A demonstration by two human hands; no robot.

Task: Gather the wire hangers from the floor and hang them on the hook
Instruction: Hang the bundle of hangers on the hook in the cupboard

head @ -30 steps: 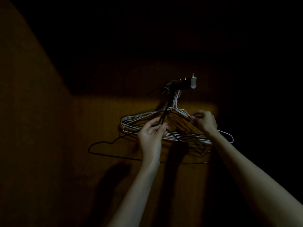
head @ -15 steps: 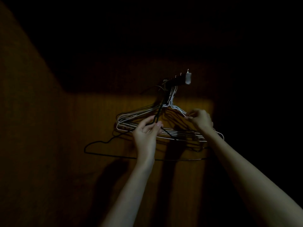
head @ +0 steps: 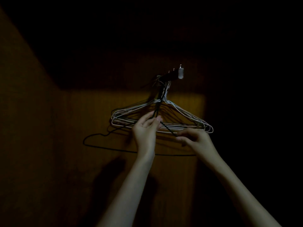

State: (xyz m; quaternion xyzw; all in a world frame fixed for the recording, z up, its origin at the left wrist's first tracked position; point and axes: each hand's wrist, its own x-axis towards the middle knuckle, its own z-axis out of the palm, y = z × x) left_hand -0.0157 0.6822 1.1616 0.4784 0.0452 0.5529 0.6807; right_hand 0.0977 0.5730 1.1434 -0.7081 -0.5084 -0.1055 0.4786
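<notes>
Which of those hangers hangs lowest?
The black hanger. Its bottom wire droops well below the bunch of white hangers on the hook, and it alone is dark. The left hand grips its neck.

1. The right hand (head: 196,139) has let go of the white hangers' (head: 185,114) right shoulder and dropped below their bottom bars, its fingers now meeting the lower end of the black hanger's (head: 114,147) slanted wire.
2. The white hangers' right ends, hidden behind that hand a second ago, now show in full.
3. The left hand (head: 145,128) has shifted slightly, its fingertips pinching the black wire below the hook (head: 170,75).
</notes>
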